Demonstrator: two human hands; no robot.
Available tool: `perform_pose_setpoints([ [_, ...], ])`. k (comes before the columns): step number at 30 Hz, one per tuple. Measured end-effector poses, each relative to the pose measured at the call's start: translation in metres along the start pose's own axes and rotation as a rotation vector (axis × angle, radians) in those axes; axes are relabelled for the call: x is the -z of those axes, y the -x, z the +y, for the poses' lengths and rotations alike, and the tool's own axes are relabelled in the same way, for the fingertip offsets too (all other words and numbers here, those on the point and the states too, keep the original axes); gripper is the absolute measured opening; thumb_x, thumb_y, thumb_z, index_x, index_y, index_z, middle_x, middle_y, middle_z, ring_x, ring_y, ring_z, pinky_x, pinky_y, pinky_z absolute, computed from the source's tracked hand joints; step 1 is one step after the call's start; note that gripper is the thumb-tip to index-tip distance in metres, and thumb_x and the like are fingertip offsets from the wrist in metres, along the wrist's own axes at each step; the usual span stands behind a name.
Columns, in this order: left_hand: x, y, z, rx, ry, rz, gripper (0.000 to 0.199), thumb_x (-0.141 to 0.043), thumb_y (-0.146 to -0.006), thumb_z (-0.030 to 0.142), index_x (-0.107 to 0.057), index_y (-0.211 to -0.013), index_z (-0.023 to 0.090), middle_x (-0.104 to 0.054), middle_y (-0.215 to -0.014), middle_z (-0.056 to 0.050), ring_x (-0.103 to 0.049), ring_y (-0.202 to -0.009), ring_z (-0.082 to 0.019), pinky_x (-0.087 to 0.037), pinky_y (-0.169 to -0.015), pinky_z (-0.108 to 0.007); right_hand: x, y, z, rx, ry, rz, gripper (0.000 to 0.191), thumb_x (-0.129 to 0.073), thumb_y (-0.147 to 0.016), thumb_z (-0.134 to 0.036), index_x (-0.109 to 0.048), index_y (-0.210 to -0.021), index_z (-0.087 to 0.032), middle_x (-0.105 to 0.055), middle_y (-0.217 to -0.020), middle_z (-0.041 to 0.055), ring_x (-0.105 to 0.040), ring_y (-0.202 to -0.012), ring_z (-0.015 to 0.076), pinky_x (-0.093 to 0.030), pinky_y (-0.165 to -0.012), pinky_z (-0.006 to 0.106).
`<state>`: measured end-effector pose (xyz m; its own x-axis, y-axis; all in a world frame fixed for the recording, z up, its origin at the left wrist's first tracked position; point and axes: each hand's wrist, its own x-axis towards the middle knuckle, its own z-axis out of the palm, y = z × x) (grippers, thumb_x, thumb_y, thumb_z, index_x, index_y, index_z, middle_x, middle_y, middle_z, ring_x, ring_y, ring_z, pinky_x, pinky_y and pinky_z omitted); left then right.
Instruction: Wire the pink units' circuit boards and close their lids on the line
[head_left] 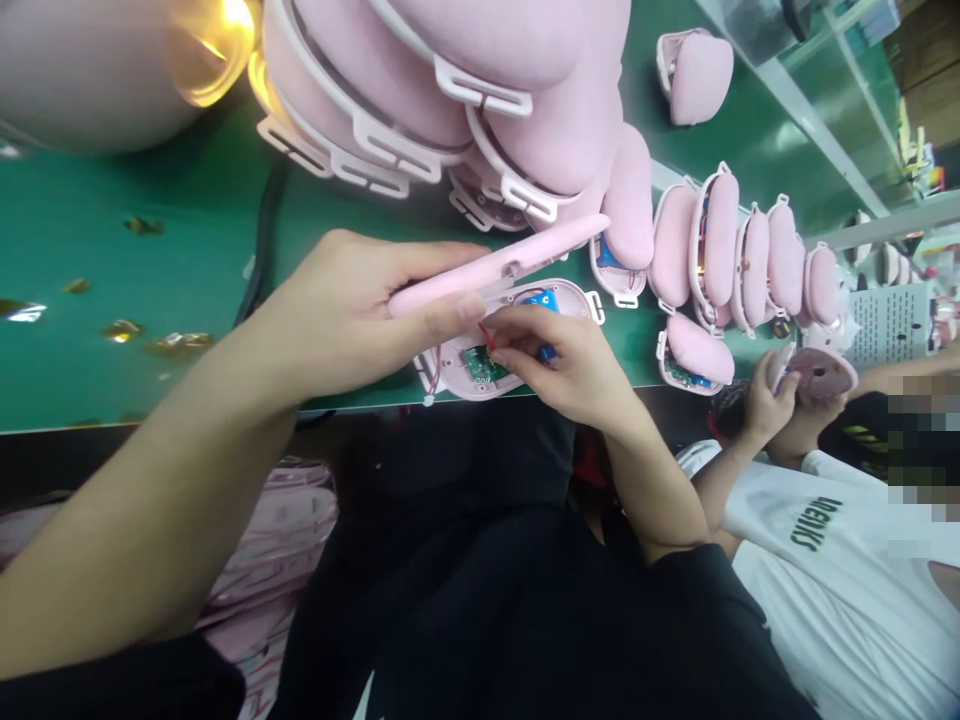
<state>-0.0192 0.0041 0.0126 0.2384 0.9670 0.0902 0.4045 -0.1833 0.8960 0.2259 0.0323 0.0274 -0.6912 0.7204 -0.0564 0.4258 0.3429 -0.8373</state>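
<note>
My left hand (352, 310) is closed around a pink plastic cover (510, 258), held tilted above an open pink shell (574, 294) at the table's front edge. Inside that shell sit a green circuit board (480, 364) and a blue component (541, 299). Thumb and fingertips of my right hand (566, 360) pinch a red wire (487, 335) just over the board. More thin wires with a white connector (429, 400) hang out at the shell's left end. The wire's far end is hidden by the cover and my fingers.
Stacked pink padded shells (525, 130) rise behind my hands, and a row of similar shells (712, 240) runs right along the green table (180, 220). A black cable (262, 240) and scraps of gold film (180, 343) lie left. A co-worker's hands (772, 400) hold pink parts at right.
</note>
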Motion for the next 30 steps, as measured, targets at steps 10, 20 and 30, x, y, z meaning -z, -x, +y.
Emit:
perform_pose_setpoints([
  [10, 0.002, -0.001, 0.000, -0.073, -0.041, -0.029, 0.066, -0.048, -0.109, 0.073, -0.078, -0.134, 0.020, -0.083, -0.105, 0.002, -0.068, -0.083, -0.010, -0.042, -0.074, -0.017, -0.001, -0.003, -0.002, -0.002, 0.066, 0.037, 0.011, -0.068, -0.099, -0.015, -0.073, -0.107, -0.020, -0.080, -0.100, 0.0007, -0.077, -0.087, 0.0126, -0.064, -0.081, 0.024],
  [20, 0.000, 0.002, -0.004, -0.159, -0.049, 0.011, 0.046, -0.055, -0.112, 0.057, -0.078, -0.134, 0.023, -0.082, -0.098, 0.006, -0.067, -0.077, -0.006, -0.041, -0.071, -0.014, 0.000, 0.000, 0.009, 0.219, 0.464, -0.066, 0.030, -0.050, -0.113, -0.019, -0.077, -0.123, -0.024, -0.077, -0.121, 0.0061, -0.074, -0.109, 0.0183, -0.063, -0.095, 0.032],
  [30, -0.003, 0.001, -0.008, -0.171, -0.070, 0.029, 0.048, -0.053, -0.111, 0.060, -0.078, -0.135, 0.026, -0.080, -0.097, 0.007, -0.068, -0.078, -0.008, -0.041, -0.071, -0.016, 0.019, -0.005, 0.000, 0.211, 0.651, -0.211, 0.031, -0.047, -0.114, -0.020, -0.076, -0.126, -0.024, -0.078, -0.129, 0.0039, -0.074, -0.110, 0.0185, -0.060, -0.090, 0.029],
])
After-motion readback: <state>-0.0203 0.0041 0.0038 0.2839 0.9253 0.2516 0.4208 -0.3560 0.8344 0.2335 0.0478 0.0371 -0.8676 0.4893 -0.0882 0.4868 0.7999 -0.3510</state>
